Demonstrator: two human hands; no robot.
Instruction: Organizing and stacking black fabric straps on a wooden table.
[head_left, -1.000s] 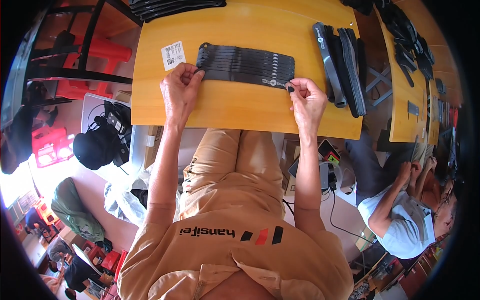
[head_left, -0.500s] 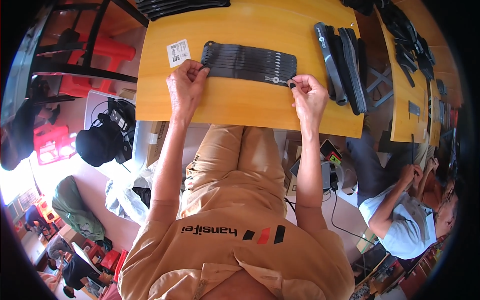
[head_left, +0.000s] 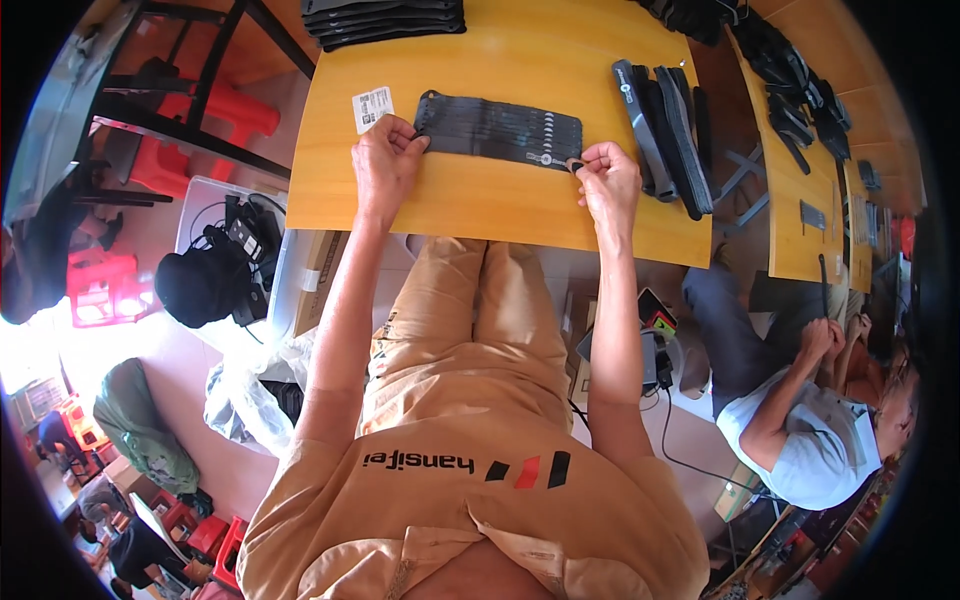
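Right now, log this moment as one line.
left hand: pinching overlapping dark straps, left end | right hand: pinching them, right end | white label: beyond left hand | other straps: right of right hand

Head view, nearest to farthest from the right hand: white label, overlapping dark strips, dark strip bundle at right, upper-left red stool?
From the right hand:
1. Overlapping dark strips: touching it, leftward.
2. Dark strip bundle: just right.
3. White label: beyond the strips, left.
4. Red stool: farther left, past the table.

Straps [head_left: 490, 132] matt cloth; tabletop [head_left: 480, 205] smooth, wood-like.
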